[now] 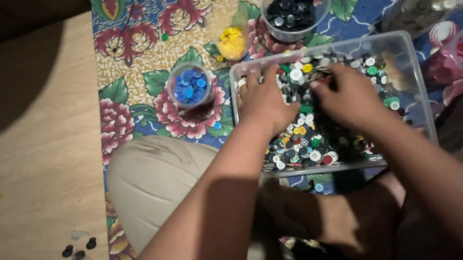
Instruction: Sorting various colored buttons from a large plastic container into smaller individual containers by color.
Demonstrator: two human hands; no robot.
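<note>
Both forearms are reaching up from the bottom of the frame into a clear plastic tub [398, 54] at centre right. The left hand [266, 100] is lying palm down, fingers spread and resting on the mixed buttons [313, 143] filling the tub; whether it is holding any cannot be told. The right hand [348, 95] is curling over the pile just beside it, fingers bent down among the buttons, its grasp hidden. Left of the tub, a small clear cup [189, 87] is holding blue buttons. Above, a cup of yellow buttons [232, 43] and a cup of black buttons [292, 14] are standing on the floral cloth [137, 44].
</note>
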